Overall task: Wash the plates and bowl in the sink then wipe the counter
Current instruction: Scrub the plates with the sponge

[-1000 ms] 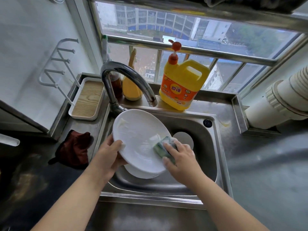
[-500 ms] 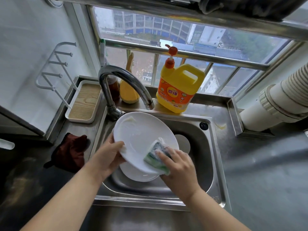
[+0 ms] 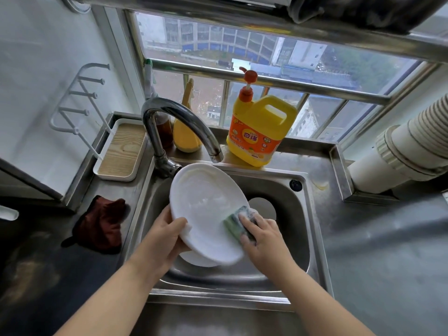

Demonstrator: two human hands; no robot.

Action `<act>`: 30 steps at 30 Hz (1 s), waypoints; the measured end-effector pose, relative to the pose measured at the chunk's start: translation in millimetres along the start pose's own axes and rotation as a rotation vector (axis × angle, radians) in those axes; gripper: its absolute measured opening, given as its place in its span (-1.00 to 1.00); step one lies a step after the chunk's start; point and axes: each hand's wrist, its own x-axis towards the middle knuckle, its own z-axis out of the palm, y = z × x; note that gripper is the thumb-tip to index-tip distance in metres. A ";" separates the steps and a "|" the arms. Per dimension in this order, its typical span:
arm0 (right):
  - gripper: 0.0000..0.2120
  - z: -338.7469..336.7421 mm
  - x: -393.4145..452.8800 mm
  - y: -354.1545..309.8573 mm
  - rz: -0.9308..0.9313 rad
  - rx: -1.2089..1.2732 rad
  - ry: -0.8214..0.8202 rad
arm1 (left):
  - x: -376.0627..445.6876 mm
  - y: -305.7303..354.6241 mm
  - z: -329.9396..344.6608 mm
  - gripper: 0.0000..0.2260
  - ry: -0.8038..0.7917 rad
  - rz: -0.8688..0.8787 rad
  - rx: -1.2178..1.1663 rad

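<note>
Head: plate (image 3: 206, 202) in left hand (image 3: 162, 241)

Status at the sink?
Left hand grips plate rim, tilted over sink. Right hand presses sponge on it. More dishes underneath. Nothing blocking.

yellow detergent jug (image 3: 260, 132) beyond the plate-gripping hands, orange label reads "奇强" in the red oval, smaller print blurred, nothing else legible
</note>
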 end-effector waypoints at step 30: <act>-0.56 -3.4 11.6 3.3 0.040 -0.029 -0.071 | -2.5 14.9 -4.7 -0.71 0.080 -0.054 0.065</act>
